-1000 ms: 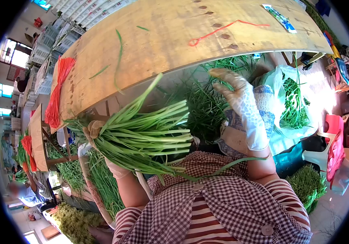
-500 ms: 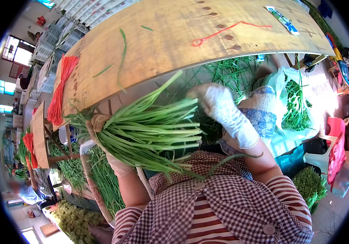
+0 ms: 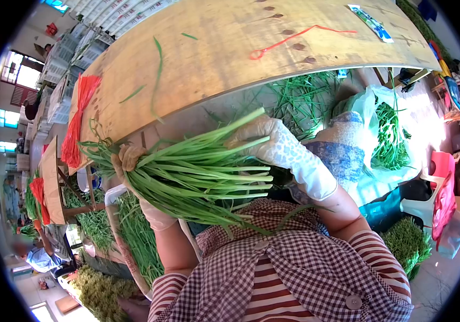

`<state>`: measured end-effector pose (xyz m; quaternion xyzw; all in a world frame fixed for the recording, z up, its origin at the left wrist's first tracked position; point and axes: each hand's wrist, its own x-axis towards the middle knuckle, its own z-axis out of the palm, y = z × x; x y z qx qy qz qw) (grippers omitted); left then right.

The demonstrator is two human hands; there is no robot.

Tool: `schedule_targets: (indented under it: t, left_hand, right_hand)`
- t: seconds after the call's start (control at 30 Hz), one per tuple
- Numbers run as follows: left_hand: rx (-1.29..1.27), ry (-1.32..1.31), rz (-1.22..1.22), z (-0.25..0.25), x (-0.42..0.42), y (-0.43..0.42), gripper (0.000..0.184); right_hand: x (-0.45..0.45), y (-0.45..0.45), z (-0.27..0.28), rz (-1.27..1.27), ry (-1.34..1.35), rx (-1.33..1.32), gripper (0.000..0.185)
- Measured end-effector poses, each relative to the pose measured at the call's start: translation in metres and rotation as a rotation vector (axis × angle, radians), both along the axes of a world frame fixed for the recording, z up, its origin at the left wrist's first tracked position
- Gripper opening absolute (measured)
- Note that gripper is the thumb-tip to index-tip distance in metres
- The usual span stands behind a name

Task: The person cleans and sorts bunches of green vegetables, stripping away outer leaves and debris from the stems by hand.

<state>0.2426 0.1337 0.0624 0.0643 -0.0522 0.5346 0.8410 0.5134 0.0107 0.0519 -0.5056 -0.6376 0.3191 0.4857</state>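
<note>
A thick bunch of garlic chives (image 3: 197, 177) lies across my front, pale cut ends to the right and leafy tips to the left. My gloved left hand (image 3: 129, 161) is closed around it near the leafy end. At the pale ends is my right hand (image 3: 265, 137), in a white patterned glove; its fingers curl in among the upper stalks and are partly hidden behind them. One loose leaf (image 3: 294, 214) hangs over my checked apron (image 3: 294, 263).
Ahead stands a wooden table (image 3: 214, 59) with a red tie (image 3: 299, 40), a bundle of red ties (image 3: 81, 121), a blue-white packet (image 3: 370, 24) and stray leaves. More greens fill a plastic bag (image 3: 372, 107) at right and a chair (image 3: 133, 231) at left. A person (image 3: 45, 255) works at far left.
My right hand has moved slightly left and down, from beside the pale ends to in among the stalks. The left hand keeps its hold on the bunch.
</note>
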Motion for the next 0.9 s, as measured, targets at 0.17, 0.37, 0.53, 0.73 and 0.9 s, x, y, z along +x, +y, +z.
schedule_targets:
  t: [0.17, 0.37, 0.53, 0.73, 0.9]
  left_hand:
    - [0.018, -0.036, 0.011, 0.008, 0.002, 0.004, 0.025]
    - [0.090, -0.135, 0.009, 0.012, -0.022, 0.016, 0.028]
    - [0.137, -0.209, -0.007, 0.010, -0.025, 0.022, 0.029]
    - [0.158, -0.207, 0.006, 0.004, -0.005, 0.021, 0.029]
    - [0.151, -0.203, -0.037, 0.011, -0.003, 0.017, 0.029]
  right_hand:
    - [0.002, -0.006, -0.012, -0.101, -0.365, 0.018, 0.019]
    - [0.068, -0.018, -0.049, -0.775, -0.520, -0.224, 0.022]
    - [0.031, -0.036, -0.030, -0.291, 0.392, -0.374, 0.041]
    - [-0.010, -0.008, -0.017, -0.112, 0.791, -0.758, 0.047]
    - [-0.015, -0.012, -0.018, 0.036, 0.585, -0.508, 0.032]
